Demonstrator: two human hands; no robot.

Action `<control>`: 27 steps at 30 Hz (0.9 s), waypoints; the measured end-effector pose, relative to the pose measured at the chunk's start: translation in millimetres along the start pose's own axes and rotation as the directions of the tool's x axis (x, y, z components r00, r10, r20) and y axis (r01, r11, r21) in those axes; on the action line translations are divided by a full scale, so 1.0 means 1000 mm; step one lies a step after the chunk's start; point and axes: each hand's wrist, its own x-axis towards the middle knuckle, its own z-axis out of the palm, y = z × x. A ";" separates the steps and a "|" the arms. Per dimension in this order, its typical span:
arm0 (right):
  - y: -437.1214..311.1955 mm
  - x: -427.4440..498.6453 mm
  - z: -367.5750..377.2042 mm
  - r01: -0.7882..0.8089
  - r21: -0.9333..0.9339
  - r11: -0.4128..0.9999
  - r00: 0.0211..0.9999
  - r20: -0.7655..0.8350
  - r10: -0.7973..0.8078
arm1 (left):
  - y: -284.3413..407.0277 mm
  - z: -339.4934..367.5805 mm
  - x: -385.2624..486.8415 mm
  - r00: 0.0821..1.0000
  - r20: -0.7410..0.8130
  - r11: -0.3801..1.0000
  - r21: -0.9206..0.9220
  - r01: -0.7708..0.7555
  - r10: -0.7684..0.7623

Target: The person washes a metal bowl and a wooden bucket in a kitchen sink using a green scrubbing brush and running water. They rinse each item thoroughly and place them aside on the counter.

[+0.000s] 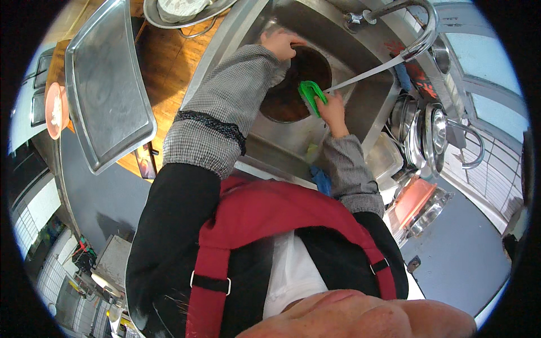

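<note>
A round, dark pan [291, 91] lies in the stainless steel sink [270, 145]. At its far rim, my left hand [280, 44] grips the edge with the fingers curled over it. My right hand [331, 110] holds a green scrubbing brush [311, 95] with pale bristles over the pan's right side. From the curved chrome faucet [424, 40] a stream of water [365, 72] slants down towards my right hand and the brush. Part of the pan is hidden behind my left sleeve.
A metal tray [107, 88] rests on the wooden counter [169, 63] at the left, near a metal bowl [175, 19] and a phone [146, 160]. Stacked metal bowls [422, 131] and an orange-pink plastic container [416, 198] stand right of the sink. A blue cloth [321, 179] lies at the sink's near side.
</note>
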 end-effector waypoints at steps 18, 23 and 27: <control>0.006 -0.014 0.008 -0.716 0.462 0.524 0.689 0.592 0.418 | 0.022 0.019 -0.120 0.878 -0.237 0.890 -0.303 0.340 -0.416; -0.018 -0.058 -0.013 -0.897 0.393 0.203 0.437 0.858 0.270 | 0.045 0.006 -0.108 0.937 -0.114 0.944 -0.035 0.329 -0.331; -0.012 -0.039 -0.037 -0.883 0.220 0.414 0.316 0.932 0.180 | 0.050 0.028 -0.097 0.907 -0.415 0.989 0.093 0.114 -0.065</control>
